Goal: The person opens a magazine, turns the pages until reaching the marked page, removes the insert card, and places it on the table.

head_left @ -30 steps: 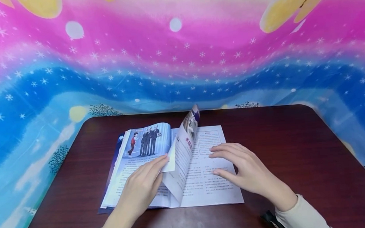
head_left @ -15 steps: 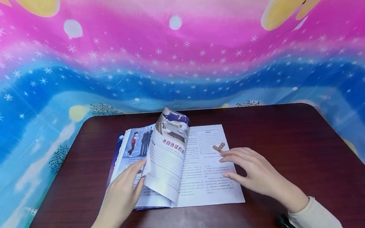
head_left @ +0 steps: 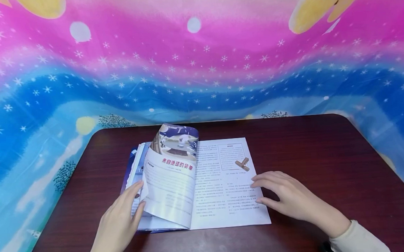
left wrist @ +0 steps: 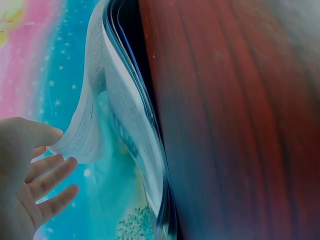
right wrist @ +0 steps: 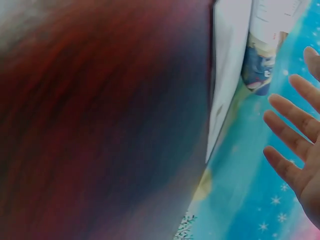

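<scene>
An open magazine (head_left: 228, 202) lies on the table, its right page flat with printed text and a small brown picture. One page (head_left: 171, 186), with a red title and a picture at its top, curves up over the left half. My left hand (head_left: 118, 214) pinches that page's outer edge between thumb and forefinger; in the left wrist view the other fingers of the left hand (left wrist: 37, 180) are spread apart. Over the right page's outer edge is my right hand (head_left: 291, 194), holding nothing. The right wrist view shows the right hand (right wrist: 300, 130) with its fingers spread.
The dark reddish-brown table (head_left: 330, 152) extends around the magazine. Behind it hangs a pink and blue cloth (head_left: 198, 71) with snowflakes. A light sleeve (head_left: 359, 240) covers the right forearm, with a black object (head_left: 328, 248) beside the cuff.
My left hand has drawn the page leftward, from nearly upright to leaning over the left half. The right hand has shifted right and slightly down, uncovering the brown picture.
</scene>
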{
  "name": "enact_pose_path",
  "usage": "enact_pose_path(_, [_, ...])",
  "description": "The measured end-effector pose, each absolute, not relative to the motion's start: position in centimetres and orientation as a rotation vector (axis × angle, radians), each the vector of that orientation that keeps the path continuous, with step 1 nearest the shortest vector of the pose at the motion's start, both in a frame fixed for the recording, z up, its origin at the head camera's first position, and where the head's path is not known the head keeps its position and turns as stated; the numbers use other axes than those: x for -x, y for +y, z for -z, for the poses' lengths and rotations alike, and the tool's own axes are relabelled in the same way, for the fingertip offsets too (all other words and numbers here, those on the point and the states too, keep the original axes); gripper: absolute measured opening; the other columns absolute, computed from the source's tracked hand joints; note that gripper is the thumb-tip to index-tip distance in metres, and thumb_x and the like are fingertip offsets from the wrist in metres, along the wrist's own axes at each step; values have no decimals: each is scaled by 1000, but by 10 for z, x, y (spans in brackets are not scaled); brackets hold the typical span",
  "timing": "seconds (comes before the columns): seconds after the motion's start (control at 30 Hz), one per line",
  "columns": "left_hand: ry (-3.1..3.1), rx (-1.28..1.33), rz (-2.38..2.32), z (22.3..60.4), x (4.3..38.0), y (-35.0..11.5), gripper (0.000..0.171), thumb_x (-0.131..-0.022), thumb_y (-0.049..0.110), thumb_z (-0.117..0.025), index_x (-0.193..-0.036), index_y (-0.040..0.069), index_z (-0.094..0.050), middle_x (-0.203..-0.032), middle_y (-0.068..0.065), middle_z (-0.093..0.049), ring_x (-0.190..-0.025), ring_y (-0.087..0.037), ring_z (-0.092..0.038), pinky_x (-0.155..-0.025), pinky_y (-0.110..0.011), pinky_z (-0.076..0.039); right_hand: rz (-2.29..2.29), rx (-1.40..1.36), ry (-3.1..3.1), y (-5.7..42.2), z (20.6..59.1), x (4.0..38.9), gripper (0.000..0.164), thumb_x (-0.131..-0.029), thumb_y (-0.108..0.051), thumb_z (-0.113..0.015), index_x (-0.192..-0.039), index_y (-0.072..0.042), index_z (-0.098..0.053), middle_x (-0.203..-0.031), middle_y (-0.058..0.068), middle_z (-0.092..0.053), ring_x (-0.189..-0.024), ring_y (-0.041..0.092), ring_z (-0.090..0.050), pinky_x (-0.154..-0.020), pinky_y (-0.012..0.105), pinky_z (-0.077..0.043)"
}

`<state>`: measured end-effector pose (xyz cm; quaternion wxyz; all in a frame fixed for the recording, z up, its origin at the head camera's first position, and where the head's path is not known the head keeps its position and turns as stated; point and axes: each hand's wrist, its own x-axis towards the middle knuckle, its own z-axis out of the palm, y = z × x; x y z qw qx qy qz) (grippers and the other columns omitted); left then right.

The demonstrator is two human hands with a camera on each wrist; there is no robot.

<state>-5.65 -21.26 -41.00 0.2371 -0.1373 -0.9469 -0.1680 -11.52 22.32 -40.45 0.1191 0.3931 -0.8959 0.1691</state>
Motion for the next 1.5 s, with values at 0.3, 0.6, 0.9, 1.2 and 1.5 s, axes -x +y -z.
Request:
enact_pose_path(0.3, [-2657,333,433,415,49,-229,66,-79,9,-81,-138,2,-52,-130,-17,-59,-101,-31,-66,-80,-52,-55,-449,-1159,-2784,229,411,110,40,-81,-27,-83,-118,-18,-70,-126,-2,-64,-115,19,-60,-94,46,-50])
enact_pose_path(0.6, [-2771,284,437,419,44,-240,69,-80,14,-82,-140,2,-50,-128,-17,-60,-101,-30,-66,-79,-54,-54,-405,-1187,-2838,232,419,108,46,-80,-30,-83,-123,-16,-69,-134,1,-60,-120,22,-58,-96,46,-49])
enact_pose_path(0.9, [-2919,276,403,421,45,-246,54,-85,17,-79,-133,2,-57,-128,-18,-61,-113,-36,-61,-91,-56,-50,-379,-1198,-2881,232,423,106,51,-76,-31,-86,-122,-15,-70,-137,6,-59,-123,26,-57,-100,50,-47])
enact_pose_path(1.2, [-3053,360,401,428,47,-249,44,-83,21,-81,-124,9,-68,-130,-11,-62,-118,-35,-58,-95,-57,-47,-386,-1194,-2903,231,423,105,53,-76,-30,-86,-123,-14,-69,-139,7,-58,-124,27,-56,-100,50,-46])
enact_pose_path(1.5, [-3119,353,360,430,49,-250,45,-82,25,-82,-121,10,-69,-130,-10,-62,-117,-35,-58,-94,-58,-47,-378,-1181,-2924,231,424,105,51,-77,-31,-86,-123,-14,-69,-140,7,-57,-125,27,-55,-100,50,-46])
